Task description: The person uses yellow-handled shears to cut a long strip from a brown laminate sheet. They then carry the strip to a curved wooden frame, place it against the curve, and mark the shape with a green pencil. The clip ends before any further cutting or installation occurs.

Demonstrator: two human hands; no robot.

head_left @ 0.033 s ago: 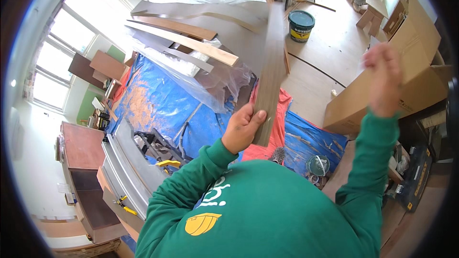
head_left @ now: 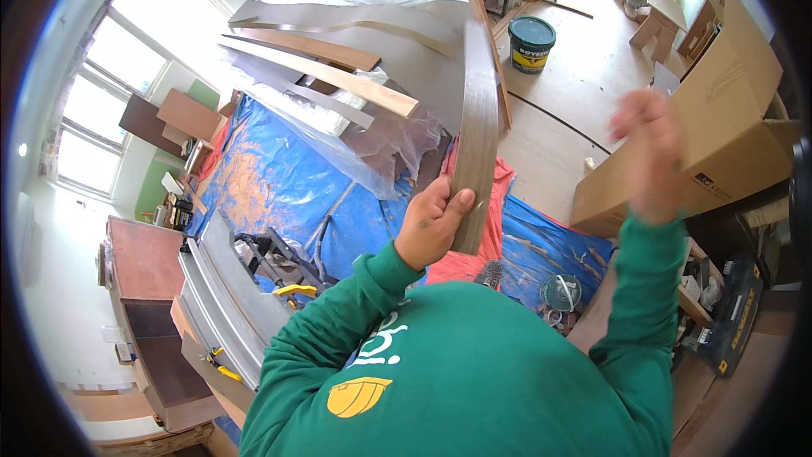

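Note:
My left hand (head_left: 430, 227) grips the near end of a long, narrow wood-grain board (head_left: 477, 140), thumb on top and fingers underneath. The board points away from me, its far end beside a large sheet-covered table (head_left: 412, 38). My right hand (head_left: 655, 156) is raised on the right, apart from the board and in front of a big cardboard box (head_left: 719, 140). Motion smears its fingers, so I cannot make out whether anything is between them.
Several wooden strips (head_left: 338, 76) lie on the table over clear plastic. Blue tarpaulin (head_left: 279, 165) and red sheeting (head_left: 499, 195) cover the floor. A dark green bucket (head_left: 532, 44) stands beyond the board. Grey panels (head_left: 224, 288) lean at left; a black toolbox (head_left: 734, 313) sits at right.
My right hand has moved left and slightly down. The board in my left hand has shifted a little to the left at its far end.

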